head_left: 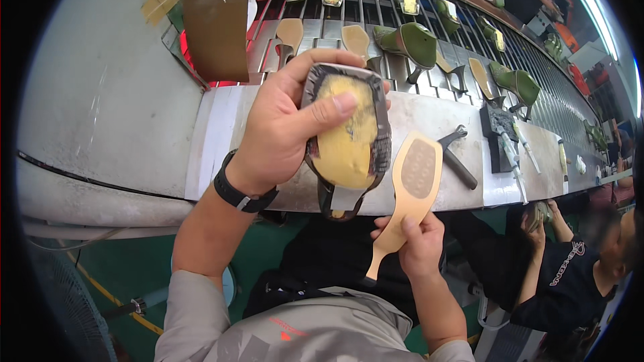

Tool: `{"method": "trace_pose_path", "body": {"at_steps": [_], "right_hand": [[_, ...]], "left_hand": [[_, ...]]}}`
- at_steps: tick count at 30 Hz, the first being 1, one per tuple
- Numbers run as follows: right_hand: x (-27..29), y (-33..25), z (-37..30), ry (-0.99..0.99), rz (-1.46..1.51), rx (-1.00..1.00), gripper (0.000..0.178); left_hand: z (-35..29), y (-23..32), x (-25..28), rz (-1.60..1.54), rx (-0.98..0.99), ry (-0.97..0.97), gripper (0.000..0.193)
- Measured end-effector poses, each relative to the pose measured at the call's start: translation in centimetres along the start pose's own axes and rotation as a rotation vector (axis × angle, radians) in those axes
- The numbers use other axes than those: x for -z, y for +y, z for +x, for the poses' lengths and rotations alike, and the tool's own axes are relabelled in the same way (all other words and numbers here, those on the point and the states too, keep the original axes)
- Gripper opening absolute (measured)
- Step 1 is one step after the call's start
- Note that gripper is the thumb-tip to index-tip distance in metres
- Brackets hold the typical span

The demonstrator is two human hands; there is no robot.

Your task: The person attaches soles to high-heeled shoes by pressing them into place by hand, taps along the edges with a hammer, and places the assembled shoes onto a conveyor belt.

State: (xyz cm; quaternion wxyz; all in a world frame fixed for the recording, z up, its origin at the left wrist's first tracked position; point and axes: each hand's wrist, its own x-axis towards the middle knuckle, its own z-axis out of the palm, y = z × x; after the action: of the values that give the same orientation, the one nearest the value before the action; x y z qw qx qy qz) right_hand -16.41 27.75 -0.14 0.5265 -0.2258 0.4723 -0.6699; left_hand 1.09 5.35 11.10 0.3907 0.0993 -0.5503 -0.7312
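Shoe upper on last (347, 135): held sole-side up in left hand (282, 135), above front edge of workbench (436, 117). Dark lasted margin around a yellow bottom; heel end points down toward the person. Left fingers wrap behind it, thumb (329, 107) pressed flat across the yellow face, so grip is closed on the shoe. Black wristband (240, 194) on left wrist.

Sole piece (410, 191): tan, long narrow shank w/ wide forepart, brownish textured patch on forepart. Held by the narrow lower end in right hand (417, 245), fingers and thumb pinched round it. Forepart tilted up, just beside the shoe's right edge; touching or not, can't tell.

Hammer (456, 154): dark, lying on bench just right of sole piece.

Black block (498, 135): on bench, right of hammer, w/ small white tools beside it.

Conveyor rack (376, 7): metal bars behind bench, running to upper right. Carries several green high-heel shoes (410, 41), loose tan soles (290, 32), and yellow-bottomed lasts at far side.

Brown board (216, 30): leaning at left end of rack, red frame under it.

Grey panel (100, 80): curved, large, left of bench.

Co-worker (577, 275): seated lower right, dark shirt, holding a greenish item near bench edge. Other workers at far end of rack, upper right, too small for detail.
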Motion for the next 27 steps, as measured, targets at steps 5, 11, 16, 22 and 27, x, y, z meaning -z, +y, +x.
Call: {"method": "trace_pose_path", "body": {"at_steps": [5, 11, 16, 22, 27], "right_hand": [[-2.2, -2.5, -0.5, -0.021, -0.103, 0.293, 0.028], [-8.4, -6.7, -2.3, -0.333, -0.197, 0.190, 0.022], [-9.8, -6.3, -1.1, -0.375, -0.106, 0.059, 0.025], [-10.5, -5.8, -1.0, -0.443, -0.214, 0.206, 0.028], [-10.6, -5.7, -1.0, -0.447, -0.224, 0.197, 0.028]], "left_hand": [[-1.4, 0.4, -0.8, -0.006, -0.064, 0.051, 0.037], [-3.6, 1.2, -3.1, 0.038, -0.013, -0.047, 0.048], [-4.9, 0.7, -2.8, -0.022, -0.026, -0.055, 0.050], [-5.9, 0.9, -2.0, -0.139, -0.060, -0.107, 0.079], [-5.9, 0.9, -1.3, -0.022, -0.117, -0.172, 0.076]]}}
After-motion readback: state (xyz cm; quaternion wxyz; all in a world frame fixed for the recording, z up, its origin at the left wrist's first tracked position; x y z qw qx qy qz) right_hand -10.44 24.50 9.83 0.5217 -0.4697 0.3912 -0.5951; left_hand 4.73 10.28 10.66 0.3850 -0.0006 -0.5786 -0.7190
